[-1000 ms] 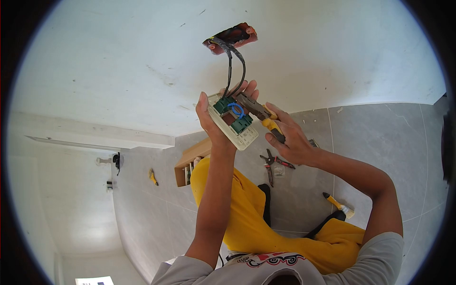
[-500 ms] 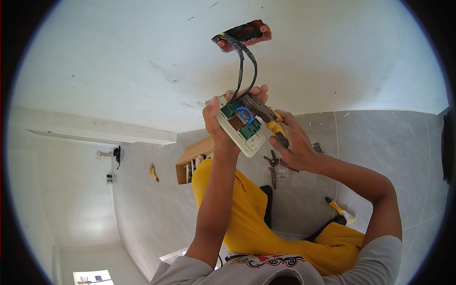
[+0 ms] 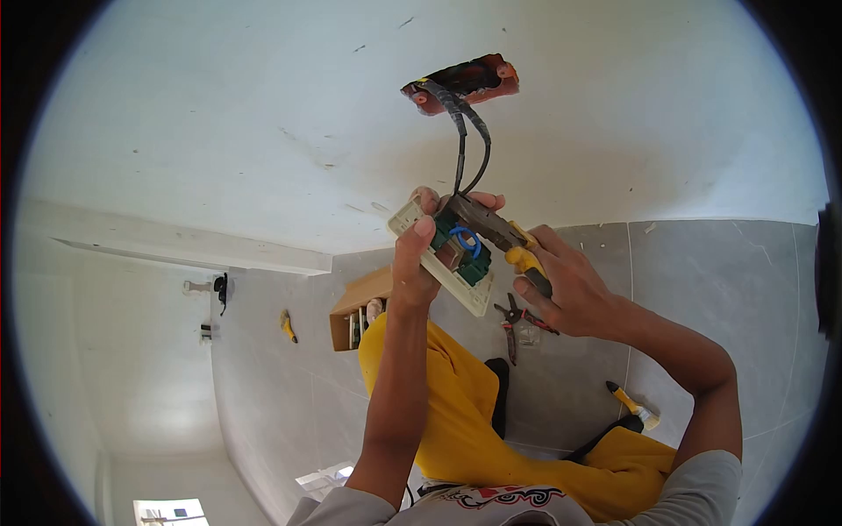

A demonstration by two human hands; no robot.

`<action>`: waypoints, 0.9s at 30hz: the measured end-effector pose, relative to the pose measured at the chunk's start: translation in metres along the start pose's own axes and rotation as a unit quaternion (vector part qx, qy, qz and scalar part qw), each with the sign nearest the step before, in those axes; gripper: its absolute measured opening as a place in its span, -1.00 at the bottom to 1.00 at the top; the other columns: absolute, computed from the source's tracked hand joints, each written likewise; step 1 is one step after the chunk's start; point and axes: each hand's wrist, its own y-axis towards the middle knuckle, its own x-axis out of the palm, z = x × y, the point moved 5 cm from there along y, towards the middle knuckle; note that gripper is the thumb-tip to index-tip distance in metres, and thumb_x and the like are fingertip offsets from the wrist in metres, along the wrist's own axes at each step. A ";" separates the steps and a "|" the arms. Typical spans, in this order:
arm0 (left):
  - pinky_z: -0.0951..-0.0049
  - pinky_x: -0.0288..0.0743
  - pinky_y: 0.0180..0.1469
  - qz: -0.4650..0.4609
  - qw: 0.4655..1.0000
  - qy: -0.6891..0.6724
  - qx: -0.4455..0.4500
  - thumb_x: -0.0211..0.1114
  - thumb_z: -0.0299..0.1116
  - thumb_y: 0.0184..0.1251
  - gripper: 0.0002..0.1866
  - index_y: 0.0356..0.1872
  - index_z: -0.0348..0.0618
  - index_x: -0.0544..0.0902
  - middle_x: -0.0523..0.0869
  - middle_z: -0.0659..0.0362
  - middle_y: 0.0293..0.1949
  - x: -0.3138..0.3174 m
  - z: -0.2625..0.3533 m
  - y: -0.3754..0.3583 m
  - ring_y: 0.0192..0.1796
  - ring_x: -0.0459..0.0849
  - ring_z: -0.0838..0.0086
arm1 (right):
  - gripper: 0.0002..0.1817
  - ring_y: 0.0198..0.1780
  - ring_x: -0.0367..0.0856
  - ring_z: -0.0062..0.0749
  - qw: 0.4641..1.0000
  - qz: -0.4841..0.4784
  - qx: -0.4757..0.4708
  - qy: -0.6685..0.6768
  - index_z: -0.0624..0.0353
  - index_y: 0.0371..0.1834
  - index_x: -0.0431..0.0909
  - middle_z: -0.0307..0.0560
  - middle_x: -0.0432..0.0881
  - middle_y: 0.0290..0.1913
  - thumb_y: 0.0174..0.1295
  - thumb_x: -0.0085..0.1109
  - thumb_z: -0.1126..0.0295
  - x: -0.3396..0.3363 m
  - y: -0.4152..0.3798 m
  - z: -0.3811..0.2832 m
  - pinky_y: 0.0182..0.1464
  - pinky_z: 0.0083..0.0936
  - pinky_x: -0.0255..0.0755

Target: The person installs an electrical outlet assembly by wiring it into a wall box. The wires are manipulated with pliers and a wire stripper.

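Observation:
My left hand (image 3: 415, 263) grips a white socket plate (image 3: 460, 292), back side up, with green terminal blocks (image 3: 474, 271) and a blue wire loop (image 3: 465, 239) on it. My right hand (image 3: 574, 285) is closed round the yellow handles of pliers (image 3: 488, 223). The pliers' jaws lie at the upper end of the plate, where two black cables (image 3: 484, 140) come down. These cables hang from a reddish recessed box (image 3: 478, 81) in the wall. Whether the jaws pinch a cable or a terminal cannot be made out.
On the grey tiled floor are an open cardboard box (image 3: 340, 330), red-and-black wire strippers (image 3: 511, 329), a yellow-handled tool (image 3: 288, 326) and a brush (image 3: 647, 415). My yellow-trousered legs (image 3: 474, 438) are below the hands. The white wall (image 3: 614, 105) rises ahead.
Both hands, the plate and the pliers sit a little lower in view, and the plate is tilted more. The wall box and floor items have also shifted slightly down and right.

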 end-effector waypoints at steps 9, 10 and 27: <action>-0.12 0.37 0.38 0.050 0.986 -0.150 0.045 -0.32 0.44 0.37 -0.11 0.07 -0.22 0.62 0.64 -0.24 0.12 0.007 -0.010 0.000 0.28 0.55 -0.17 | -0.62 0.33 0.34 0.07 0.987 0.124 -0.085 -0.058 0.39 0.08 0.49 0.15 0.27 0.36 0.34 0.20 0.32 0.005 -0.005 0.006 0.29 -0.07 0.35; -0.11 0.38 0.38 0.043 0.985 -0.159 0.050 -0.33 0.45 0.36 -0.09 0.07 -0.23 0.63 0.64 -0.23 0.12 0.007 -0.010 0.000 0.27 0.55 -0.17 | -0.62 0.33 0.34 0.07 0.987 0.124 -0.085 -0.058 0.39 0.08 0.49 0.15 0.27 0.36 0.34 0.20 0.32 0.006 -0.004 0.006 0.29 -0.07 0.35; -0.06 0.30 0.45 -0.006 0.973 -0.223 0.062 -0.36 0.49 0.34 0.03 0.07 -0.42 0.62 0.67 -0.24 0.06 0.008 -0.011 0.000 0.27 0.56 -0.13 | -0.60 0.30 0.35 0.16 0.992 0.105 -0.059 -0.031 0.46 0.12 0.41 0.26 0.29 0.29 0.34 0.18 0.38 0.017 -0.003 0.010 0.29 -0.11 0.31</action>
